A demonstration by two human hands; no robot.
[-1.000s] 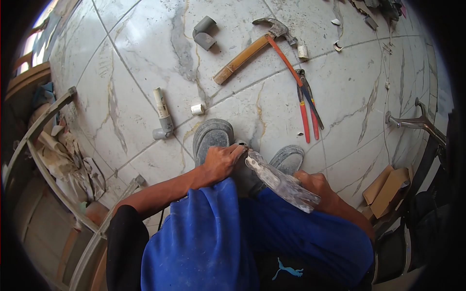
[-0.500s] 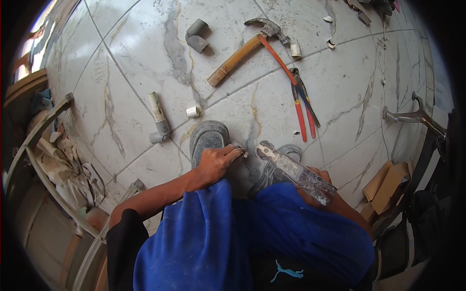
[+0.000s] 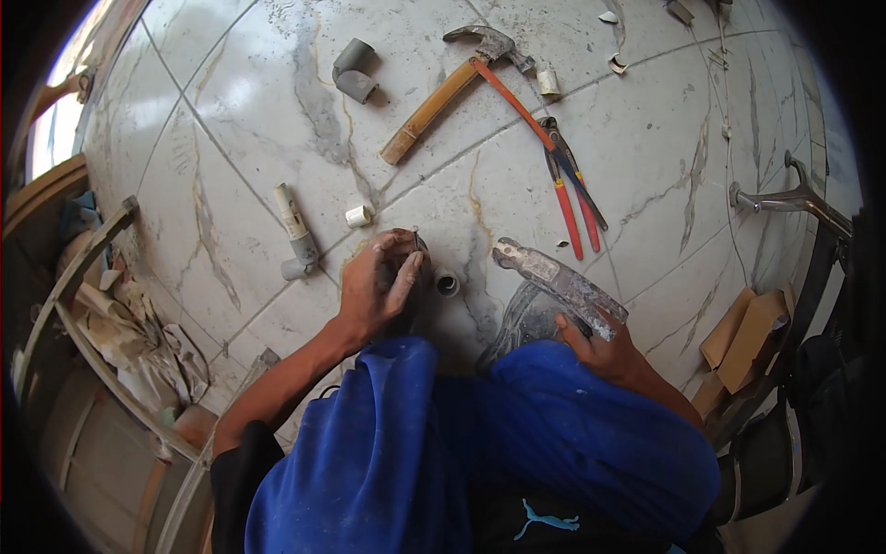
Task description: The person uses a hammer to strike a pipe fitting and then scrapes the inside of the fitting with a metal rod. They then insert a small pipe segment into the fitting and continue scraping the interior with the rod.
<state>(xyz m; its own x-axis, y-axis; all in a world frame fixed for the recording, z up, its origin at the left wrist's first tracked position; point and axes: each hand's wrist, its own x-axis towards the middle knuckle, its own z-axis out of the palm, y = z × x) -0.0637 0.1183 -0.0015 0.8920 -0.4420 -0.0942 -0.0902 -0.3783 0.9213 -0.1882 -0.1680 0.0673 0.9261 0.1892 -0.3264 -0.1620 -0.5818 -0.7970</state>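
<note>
My left hand (image 3: 380, 284) is over my left shoe, its thumb and fingers bent around a small dark piece (image 3: 418, 242) too hidden to make out. Just right of those fingers, a short grey pipe fitting (image 3: 447, 283) sits on the floor with its round opening up. My right hand (image 3: 604, 349) grips a mortar-crusted claw hammer (image 3: 558, 279) near its head, above my right shoe (image 3: 531, 319); the hammer's handle is mostly hidden.
On the tiled floor lie a wooden-handled hammer (image 3: 432, 109), red-handled pliers (image 3: 568, 189), grey elbow fittings (image 3: 355, 72), a pipe with an elbow (image 3: 297, 235) and white pipe pieces (image 3: 359, 216). A cardboard box (image 3: 746, 342) stands right; a metal frame (image 3: 92, 365) stands left.
My left hand has moved left and up, turning its fingers upward; the fitting now shows on the floor beside it. My right hand has raised the hammer slightly, with its thumb now visible.
</note>
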